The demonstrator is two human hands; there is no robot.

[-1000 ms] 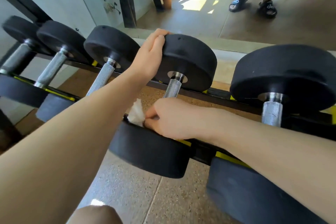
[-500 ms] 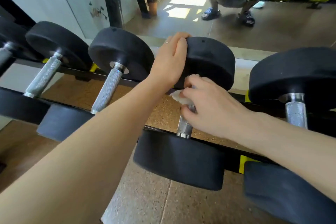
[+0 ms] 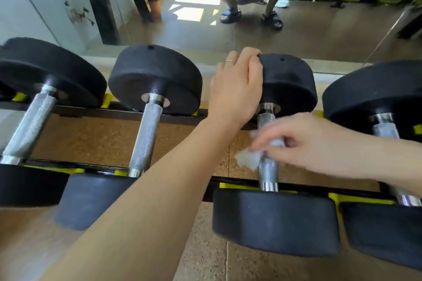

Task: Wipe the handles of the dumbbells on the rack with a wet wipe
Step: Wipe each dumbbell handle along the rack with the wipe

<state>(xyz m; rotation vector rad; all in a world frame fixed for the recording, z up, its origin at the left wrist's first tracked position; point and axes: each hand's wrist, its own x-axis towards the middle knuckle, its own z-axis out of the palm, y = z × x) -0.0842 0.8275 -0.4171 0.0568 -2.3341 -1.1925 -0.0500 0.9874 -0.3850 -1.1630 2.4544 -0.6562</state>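
Several black dumbbells with knurled steel handles lie across the rack (image 3: 242,183). My left hand (image 3: 236,89) grips the rim of the far head (image 3: 290,84) of one dumbbell. My right hand (image 3: 303,143) is wrapped around the middle of that dumbbell's handle (image 3: 268,171), pinching a crumpled white wet wipe (image 3: 247,158) against it. The wipe sticks out to the left of the handle. Part of the handle is hidden under my fingers. The near head (image 3: 276,221) sits in front on the rack's front rail.
Another dumbbell handle (image 3: 146,139) lies to the left, and a further one (image 3: 28,128) at far left. One more dumbbell (image 3: 383,128) is at the right. A mirror (image 3: 251,32) behind the rack reflects the floor, feet in sandals and a row of dumbbells.
My right hand with the wipe slid from the near end of the handle up towards the far head, then back to the middle. My left hand stayed on the far head. The view shifted right.
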